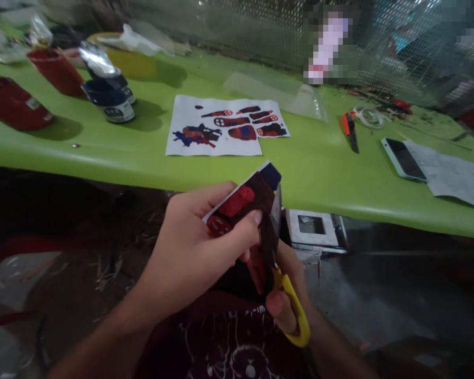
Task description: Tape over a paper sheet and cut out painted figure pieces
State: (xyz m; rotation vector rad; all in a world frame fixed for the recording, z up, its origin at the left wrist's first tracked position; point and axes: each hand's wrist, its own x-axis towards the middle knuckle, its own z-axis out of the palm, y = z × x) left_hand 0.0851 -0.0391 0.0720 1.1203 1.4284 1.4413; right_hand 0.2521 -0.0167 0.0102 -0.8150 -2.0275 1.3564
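My left hand [197, 242] is closed on a piece of painted paper [237, 202] in dark red, brown and blue, its thumb pressed on the front. A red spoked wheel shape is painted near the lower left of the piece. In my right hand [286, 305] is a pair of yellow-handled scissors [294, 310], thumb through the loop. The scissor blades lie along the right edge of the paper; how far apart they are is hard to tell. On the table beyond, a white sheet [174, 145] bears several painted shapes in red, black and blue.
Red paint pots [57, 71] and a dark blue pot [110, 100] stand at the left, before a yellow bowl [134, 63]. Right on the green table [308, 179] lie an orange box cutter [350, 131], a tape roll [369, 117], a phone [403, 159] and a paper [454, 171].
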